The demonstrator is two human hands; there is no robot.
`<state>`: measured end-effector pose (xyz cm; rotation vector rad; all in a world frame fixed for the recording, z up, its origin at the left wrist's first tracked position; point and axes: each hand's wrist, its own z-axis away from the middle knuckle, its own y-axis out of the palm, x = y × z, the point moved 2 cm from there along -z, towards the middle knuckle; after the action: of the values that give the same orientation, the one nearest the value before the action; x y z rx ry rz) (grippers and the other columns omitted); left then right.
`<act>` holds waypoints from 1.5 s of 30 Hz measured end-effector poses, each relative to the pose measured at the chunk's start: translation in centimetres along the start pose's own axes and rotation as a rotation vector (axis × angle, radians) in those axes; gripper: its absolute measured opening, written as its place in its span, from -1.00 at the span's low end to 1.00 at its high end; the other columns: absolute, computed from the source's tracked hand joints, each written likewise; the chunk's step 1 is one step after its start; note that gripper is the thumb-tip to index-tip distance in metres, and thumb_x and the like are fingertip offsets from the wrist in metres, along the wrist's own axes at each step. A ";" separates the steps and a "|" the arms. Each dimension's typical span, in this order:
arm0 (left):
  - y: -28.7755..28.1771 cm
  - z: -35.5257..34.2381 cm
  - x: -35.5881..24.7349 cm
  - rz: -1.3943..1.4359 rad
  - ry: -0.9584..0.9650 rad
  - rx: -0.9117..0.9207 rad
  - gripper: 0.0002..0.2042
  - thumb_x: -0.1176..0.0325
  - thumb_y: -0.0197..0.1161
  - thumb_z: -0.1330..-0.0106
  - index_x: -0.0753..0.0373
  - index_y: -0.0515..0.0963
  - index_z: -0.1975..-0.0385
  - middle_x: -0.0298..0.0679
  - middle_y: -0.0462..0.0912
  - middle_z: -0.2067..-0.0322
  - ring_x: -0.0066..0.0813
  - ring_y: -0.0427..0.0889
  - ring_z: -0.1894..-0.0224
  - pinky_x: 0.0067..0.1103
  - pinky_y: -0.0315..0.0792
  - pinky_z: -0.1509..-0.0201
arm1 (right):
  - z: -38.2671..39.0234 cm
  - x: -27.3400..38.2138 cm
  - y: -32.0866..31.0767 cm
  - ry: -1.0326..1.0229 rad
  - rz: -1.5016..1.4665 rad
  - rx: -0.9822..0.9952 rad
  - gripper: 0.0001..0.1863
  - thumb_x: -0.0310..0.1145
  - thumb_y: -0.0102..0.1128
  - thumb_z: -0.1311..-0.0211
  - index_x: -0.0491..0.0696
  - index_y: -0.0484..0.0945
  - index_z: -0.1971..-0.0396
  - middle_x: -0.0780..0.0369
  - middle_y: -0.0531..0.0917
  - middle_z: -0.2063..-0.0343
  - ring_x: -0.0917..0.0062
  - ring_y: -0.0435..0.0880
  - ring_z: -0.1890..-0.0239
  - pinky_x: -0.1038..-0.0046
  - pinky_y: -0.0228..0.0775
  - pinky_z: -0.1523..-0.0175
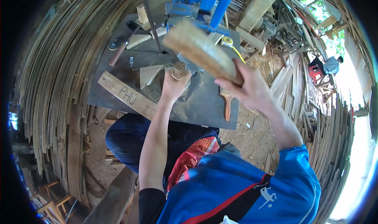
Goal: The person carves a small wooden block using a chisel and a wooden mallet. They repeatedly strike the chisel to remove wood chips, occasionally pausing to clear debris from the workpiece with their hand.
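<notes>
My right hand (247,89) grips a thick wooden block (201,54), raised and tilted above the dark metal worktable (197,106). Below it, my left hand (174,86) is closed around a short round wooden-handled tool (179,69), held upright against the tabletop near a grey piece. A triangular wood offcut (149,74) lies just left of that hand.
A lettered plank (126,96) rests on the table's left edge. A hammer (120,52), a black disc (114,45), a tape measure (226,41) and a wood-handled tool (227,104) lie on the table. A blue machine frame (201,5) stands behind. Stacked planks surround; a person (330,64) sits far right.
</notes>
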<state>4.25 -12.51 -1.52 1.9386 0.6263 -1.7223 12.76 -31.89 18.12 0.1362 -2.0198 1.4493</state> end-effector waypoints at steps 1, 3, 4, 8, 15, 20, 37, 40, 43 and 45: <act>-0.1 0.1 -0.1 0.022 0.013 -0.005 -0.83 0.45 0.30 -0.35 0.25 0.51 0.49 -0.45 0.54 0.62 -0.75 0.46 0.61 -0.65 0.30 0.52 | -0.2 0.3 -0.6 -0.043 -0.067 -0.061 -0.48 0.00 0.43 -0.21 -0.20 0.50 0.24 0.03 0.56 0.61 0.11 0.62 0.54 0.18 0.40 0.39; -0.4 -0.3 -0.3 0.067 0.054 -0.015 -0.80 0.49 0.27 -0.37 0.22 0.48 0.53 -0.45 0.51 0.63 -0.74 0.45 0.62 -0.64 0.30 0.52 | -0.3 0.9 -1.3 -0.075 -0.073 -0.043 -0.46 -0.18 0.42 -0.25 -0.28 0.47 -0.03 0.11 0.63 0.43 0.47 0.64 0.35 0.38 0.43 0.21; -0.9 -0.5 0.6 0.064 -0.006 -0.006 -0.77 0.54 0.23 -0.37 0.19 0.43 0.56 -0.44 0.47 0.66 -0.72 0.41 0.63 -0.63 0.29 0.53 | -0.4 1.0 -1.4 -0.127 -0.051 -0.075 -0.46 -0.18 0.42 -0.25 -0.28 0.47 -0.03 0.11 0.64 0.42 0.47 0.65 0.34 0.38 0.44 0.20; -1.8 -0.6 1.7 0.113 -0.011 0.012 -0.75 0.41 0.30 -0.33 0.20 0.50 0.63 -0.46 0.51 0.69 -0.74 0.46 0.62 -0.60 0.32 0.49 | -0.5 1.4 -1.5 -0.012 -0.035 0.041 -0.46 -0.16 0.42 -0.24 -0.26 0.48 -0.01 0.11 0.65 0.43 0.50 0.66 0.35 0.38 0.44 0.23; -1.9 -0.3 1.0 0.098 -0.019 0.005 -0.73 0.41 0.29 -0.32 0.20 0.47 0.65 -0.45 0.50 0.70 -0.72 0.45 0.63 -0.61 0.31 0.50 | -0.9 2.4 -2.2 -0.112 -0.169 -0.060 -0.50 -0.13 0.42 -0.25 -0.25 0.49 0.09 0.11 0.61 0.49 0.45 0.63 0.45 0.39 0.40 0.33; -0.7 0.0 0.3 0.197 0.068 0.048 -0.86 0.43 0.30 -0.31 0.23 0.59 0.51 -0.45 0.54 0.66 -0.75 0.48 0.60 -0.63 0.36 0.47 | -0.9 -0.1 3.0 -0.034 0.137 0.143 -0.40 0.09 0.28 -0.30 -0.23 0.37 0.24 -0.04 0.56 0.71 -0.05 0.64 0.59 0.04 0.46 0.49; -0.8 -0.9 1.7 0.105 0.130 0.048 -0.93 0.47 0.29 -0.32 0.32 0.63 0.28 -0.39 0.69 0.40 -0.69 0.60 0.42 -0.59 0.49 0.30 | -2.0 -0.7 2.5 -0.097 0.095 0.008 -0.44 0.07 0.34 -0.27 -0.23 0.48 0.27 0.04 0.60 0.64 0.13 0.68 0.56 0.20 0.47 0.44; -1.7 -1.0 2.2 -0.053 0.027 0.039 -0.92 0.46 0.26 -0.33 0.28 0.61 0.41 -0.43 0.65 0.54 -0.68 0.56 0.53 -0.59 0.43 0.42 | -2.8 -1.3 2.3 -0.097 0.209 0.178 -0.44 0.06 0.37 -0.25 -0.23 0.52 0.22 0.07 0.60 0.64 0.19 0.63 0.58 0.26 0.46 0.40; -1.2 -1.6 1.3 -0.043 0.070 0.094 -0.93 0.47 0.22 -0.34 0.24 0.60 0.40 -0.46 0.59 0.61 -0.72 0.50 0.61 -0.65 0.36 0.51 | -2.5 0.3 0.5 -0.082 -0.103 -0.143 -0.43 0.10 0.38 -0.23 -0.20 0.50 0.32 0.02 0.57 0.64 0.18 0.61 0.56 0.22 0.43 0.38; -0.9 -1.5 0.6 0.098 0.168 0.142 -0.93 0.45 0.24 -0.33 0.23 0.60 0.41 -0.46 0.57 0.62 -0.75 0.48 0.62 -0.66 0.34 0.52 | -2.3 -1.8 3.4 -0.141 -0.033 0.012 -0.43 0.10 0.35 -0.25 -0.21 0.50 0.33 0.00 0.58 0.64 0.20 0.65 0.56 0.20 0.45 0.39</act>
<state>4.90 -10.83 -2.02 2.1909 0.4685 -1.5939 13.70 -29.04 14.84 0.2825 -2.1105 1.4677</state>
